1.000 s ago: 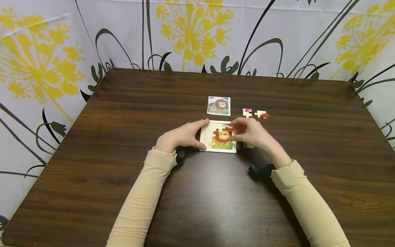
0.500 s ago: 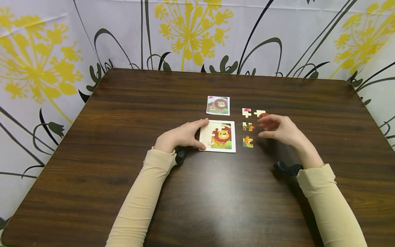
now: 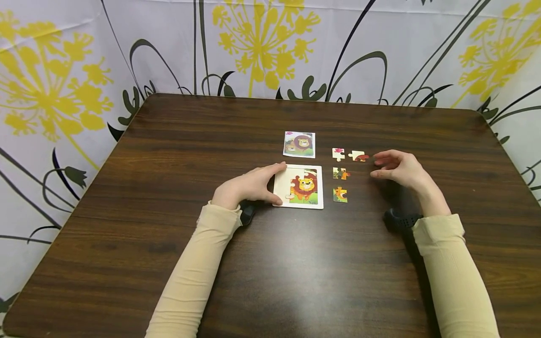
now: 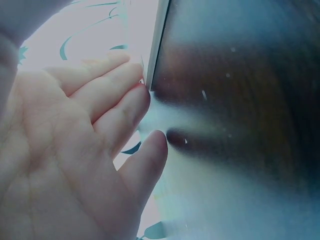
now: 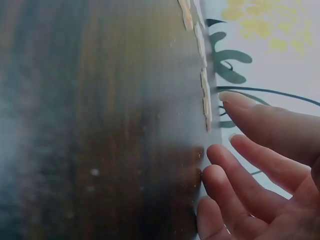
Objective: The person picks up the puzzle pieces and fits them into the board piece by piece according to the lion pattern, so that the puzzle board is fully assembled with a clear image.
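A white puzzle tray [image 3: 281, 180] lies on the table, its right part filled with joined pieces [image 3: 304, 185] of a lion picture. My left hand [image 3: 249, 185] rests at the tray's left side, thumb and fingers spread toward its two left corners; in the left wrist view the fingers are nearly straight along its edge. Loose jigsaw pieces lie right of the tray: a pink-flower piece [image 3: 338, 154], a cream and red-brown piece [image 3: 358, 156], and green-orange pieces [image 3: 340, 195]. My right hand [image 3: 401, 169] hovers right of them, fingers loosely bent, holding nothing.
A square picture card [image 3: 299, 144] with lions lies behind the tray. The dark wooden table [image 3: 169, 141] meets a white cloth [image 3: 177, 28] with yellow flowers at its back edge. Black wrist devices [image 3: 399, 220] sit below both hands.
My right hand has left the tray and moved right, past the loose pieces, uncovering those it hid. My left hand and the tray have stayed in place.
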Motion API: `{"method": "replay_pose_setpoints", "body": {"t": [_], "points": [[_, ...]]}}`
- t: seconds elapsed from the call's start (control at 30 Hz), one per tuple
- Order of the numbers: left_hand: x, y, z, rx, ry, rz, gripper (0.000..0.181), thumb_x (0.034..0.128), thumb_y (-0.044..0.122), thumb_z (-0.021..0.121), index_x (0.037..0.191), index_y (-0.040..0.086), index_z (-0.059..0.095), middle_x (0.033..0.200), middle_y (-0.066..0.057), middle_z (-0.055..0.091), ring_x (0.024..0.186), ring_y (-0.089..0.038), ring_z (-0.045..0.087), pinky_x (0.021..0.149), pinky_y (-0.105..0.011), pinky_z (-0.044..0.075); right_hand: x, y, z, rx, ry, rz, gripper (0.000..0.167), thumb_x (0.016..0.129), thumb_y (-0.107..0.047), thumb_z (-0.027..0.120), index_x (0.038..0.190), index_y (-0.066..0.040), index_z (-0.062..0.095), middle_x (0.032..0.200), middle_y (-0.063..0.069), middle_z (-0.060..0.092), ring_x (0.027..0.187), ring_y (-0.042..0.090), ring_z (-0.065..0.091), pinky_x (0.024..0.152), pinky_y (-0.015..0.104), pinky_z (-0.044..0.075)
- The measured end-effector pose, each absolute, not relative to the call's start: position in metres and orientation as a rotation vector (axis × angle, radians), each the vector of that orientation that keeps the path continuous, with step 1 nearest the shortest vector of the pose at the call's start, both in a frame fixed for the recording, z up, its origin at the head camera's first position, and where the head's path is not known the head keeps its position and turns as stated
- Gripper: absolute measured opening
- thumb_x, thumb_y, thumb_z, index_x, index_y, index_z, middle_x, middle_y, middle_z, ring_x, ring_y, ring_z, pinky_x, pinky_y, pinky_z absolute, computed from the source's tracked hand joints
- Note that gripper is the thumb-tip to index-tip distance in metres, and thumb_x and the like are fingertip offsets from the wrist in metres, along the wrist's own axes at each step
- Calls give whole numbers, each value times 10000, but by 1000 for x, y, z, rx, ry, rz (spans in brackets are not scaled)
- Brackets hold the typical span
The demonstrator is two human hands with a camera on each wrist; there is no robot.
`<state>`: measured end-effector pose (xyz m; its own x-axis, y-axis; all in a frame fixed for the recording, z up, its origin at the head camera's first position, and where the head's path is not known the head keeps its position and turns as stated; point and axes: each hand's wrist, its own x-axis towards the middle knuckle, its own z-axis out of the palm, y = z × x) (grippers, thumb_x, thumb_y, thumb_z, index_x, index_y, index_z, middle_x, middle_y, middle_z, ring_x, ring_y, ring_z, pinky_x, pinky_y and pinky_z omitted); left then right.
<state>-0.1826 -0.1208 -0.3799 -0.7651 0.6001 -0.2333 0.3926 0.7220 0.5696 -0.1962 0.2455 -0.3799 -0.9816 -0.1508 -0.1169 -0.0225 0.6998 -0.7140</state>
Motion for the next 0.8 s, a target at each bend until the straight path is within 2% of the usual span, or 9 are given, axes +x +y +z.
{"method": "replay_pose_setpoints", "body": {"t": [0.27,0.5,0.8], "points": [[-183,-121,-380,760,2519,706,924,765,227,781,1482,23,236,1534,-132,285,1393,-256,309,1154,-387,255,-212,244,-381,-176,2789,-1098,519,817,-194,729,1253,18,543,1150,246,595,725,-91,503,665,146,419],[-183,-120,-379,749,2517,705,922,768,226,778,1484,23,233,1539,-127,275,1398,-257,300,1157,-390,250,-223,240,-383,-148,2790,-1090,516,812,-201,733,1247,7,549,1136,222,585,729,-8,497,656,182,406],[-183,-120,-380,759,2519,701,922,768,226,778,1482,18,234,1535,-133,281,1390,-258,311,1154,-390,255,-230,237,-385,-158,2796,-1071,504,816,-199,730,1237,19,559,1123,221,582,731,35,481,651,196,393]]}}
